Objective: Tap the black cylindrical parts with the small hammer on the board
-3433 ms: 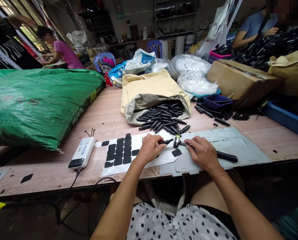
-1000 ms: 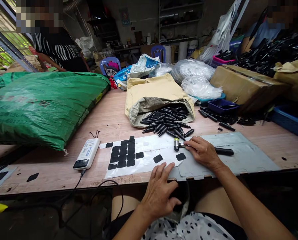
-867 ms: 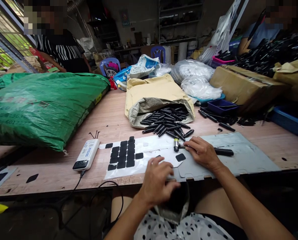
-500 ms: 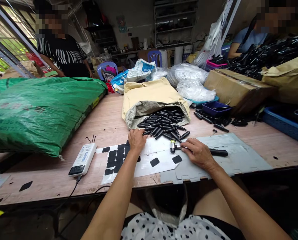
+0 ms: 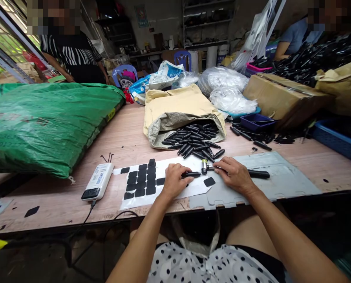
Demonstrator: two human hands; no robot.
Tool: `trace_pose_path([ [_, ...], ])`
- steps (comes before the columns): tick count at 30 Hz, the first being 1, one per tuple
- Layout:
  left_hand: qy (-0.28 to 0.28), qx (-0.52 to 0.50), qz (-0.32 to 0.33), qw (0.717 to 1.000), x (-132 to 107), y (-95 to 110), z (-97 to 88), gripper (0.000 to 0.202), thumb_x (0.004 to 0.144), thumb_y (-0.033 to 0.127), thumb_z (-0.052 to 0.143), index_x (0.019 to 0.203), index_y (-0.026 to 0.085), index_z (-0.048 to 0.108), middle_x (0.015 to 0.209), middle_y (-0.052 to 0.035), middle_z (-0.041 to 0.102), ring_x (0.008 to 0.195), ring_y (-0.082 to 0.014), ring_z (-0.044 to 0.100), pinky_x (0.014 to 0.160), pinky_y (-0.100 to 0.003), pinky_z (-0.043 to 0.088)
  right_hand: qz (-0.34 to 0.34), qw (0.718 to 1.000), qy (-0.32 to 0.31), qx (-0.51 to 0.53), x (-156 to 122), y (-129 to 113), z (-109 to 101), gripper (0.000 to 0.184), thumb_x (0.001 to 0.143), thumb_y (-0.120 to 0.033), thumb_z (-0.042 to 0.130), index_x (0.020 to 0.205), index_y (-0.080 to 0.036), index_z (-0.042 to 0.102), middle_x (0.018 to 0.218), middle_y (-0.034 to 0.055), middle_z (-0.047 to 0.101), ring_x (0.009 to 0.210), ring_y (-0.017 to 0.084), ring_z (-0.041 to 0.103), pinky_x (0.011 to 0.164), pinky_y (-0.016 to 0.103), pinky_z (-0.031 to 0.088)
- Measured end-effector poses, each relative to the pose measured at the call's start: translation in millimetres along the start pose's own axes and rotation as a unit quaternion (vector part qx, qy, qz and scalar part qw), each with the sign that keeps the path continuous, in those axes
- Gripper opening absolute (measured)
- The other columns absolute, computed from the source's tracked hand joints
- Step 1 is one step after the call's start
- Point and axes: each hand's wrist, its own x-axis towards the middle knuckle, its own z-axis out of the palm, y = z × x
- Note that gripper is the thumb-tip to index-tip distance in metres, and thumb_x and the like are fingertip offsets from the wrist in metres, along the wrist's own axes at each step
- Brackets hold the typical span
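Note:
My left hand is closed on one black pen-like tube, held level above the white sheet. Black rounded-square pads sit in rows on that sheet, left of the hand. My right hand grips the shaft of a small hammer, whose metal head with a yellow face points left and whose black handle lies over the grey board. Just beyond both hands, a heap of similar black tubes spills from the mouth of a tan sack.
A white power bank with a cable lies at the left, near a bulging green sack. At the right are a small blue tray, a cardboard box and a blue basket. Two people are across the table.
My left hand has come back from the heap toward me and to the right, with a black tube now in its fingers. My right hand stays on the hammer, nearly unmoved.

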Motion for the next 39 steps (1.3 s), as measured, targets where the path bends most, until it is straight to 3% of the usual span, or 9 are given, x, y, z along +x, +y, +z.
trace_pose_path([
  [10, 0.002, -0.029, -0.022, 0.999, 3.4, -2.5, 0.3, 0.021, 0.077, 0.031, 0.085, 0.096, 0.029, 0.076, 0.092, -0.0003, 0.072, 0.107, -0.0264, 0.054, 0.097, -0.041, 0.039, -0.005, 1.000, -0.008, 0.008, 4.6, -6.6, -9.7, 0.025, 0.101, -0.029, 0.052, 0.114, -0.023, 0.072, 0.098, 0.0062, 0.068, 0.092, 0.021, 0.062, 0.081, 0.034, 0.050],
  [18, 0.006, -0.043, -0.044, 0.998, 3.9, -2.0, 2.2, 0.021, 0.076, 0.027, 0.086, 0.093, 0.028, 0.076, 0.093, 0.0002, 0.073, 0.109, -0.0261, 0.055, 0.096, -0.042, 0.040, 0.040, 0.987, 0.051, 0.148, 9.1, -70.8, -19.0, 0.037, 0.104, -0.025, 0.047, 0.135, -0.028, 0.066, 0.097, 0.0047, 0.068, 0.092, 0.018, 0.066, 0.085, 0.030, 0.055],
  [22, 0.008, -0.037, -0.042, 0.998, 4.4, -4.0, 4.3, 0.019, 0.075, 0.028, 0.087, 0.091, 0.027, 0.076, 0.092, 0.0000, 0.073, 0.108, -0.0263, 0.055, 0.096, -0.042, 0.040, 0.035, 0.994, 0.022, 0.098, 6.6, -87.1, -12.5, 0.036, 0.103, -0.024, 0.048, 0.131, -0.030, 0.069, 0.092, 0.0038, 0.068, 0.089, 0.017, 0.066, 0.078, 0.028, 0.054],
  [29, 0.011, -0.048, -0.041, 0.998, 4.8, -2.3, 3.7, 0.019, 0.075, 0.026, 0.087, 0.091, 0.028, 0.077, 0.091, 0.0001, 0.073, 0.107, -0.0259, 0.055, 0.096, -0.041, 0.041, 0.070, 0.994, 0.047, 0.070, 2.1, -80.8, -21.8, 0.034, 0.104, -0.026, 0.048, 0.129, -0.027, 0.071, 0.092, 0.0035, 0.069, 0.090, 0.017, 0.067, 0.079, 0.027, 0.053],
  [32, 0.011, -0.046, -0.041, 0.998, 4.5, -1.8, 2.9, 0.020, 0.074, 0.026, 0.087, 0.091, 0.027, 0.077, 0.091, 0.0000, 0.073, 0.108, -0.0263, 0.055, 0.096, -0.041, 0.040, 0.073, 0.995, 0.012, 0.068, -0.5, -73.8, -23.4, 0.034, 0.104, -0.027, 0.048, 0.128, -0.028, 0.071, 0.092, 0.0029, 0.069, 0.088, 0.016, 0.067, 0.075, 0.027, 0.052],
  [39, 0.013, -0.027, -0.019, 0.999, 2.6, -5.0, 3.9, 0.023, 0.074, 0.033, 0.089, 0.091, 0.026, 0.075, 0.092, -0.0006, 0.072, 0.105, -0.0260, 0.055, 0.093, -0.040, 0.040, 0.075, 0.996, 0.022, 0.050, -0.9, -33.3, -21.3, 0.029, 0.103, -0.032, 0.051, 0.123, -0.024, 0.072, 0.098, 0.0043, 0.071, 0.096, 0.019, 0.067, 0.084, 0.031, 0.052],
])
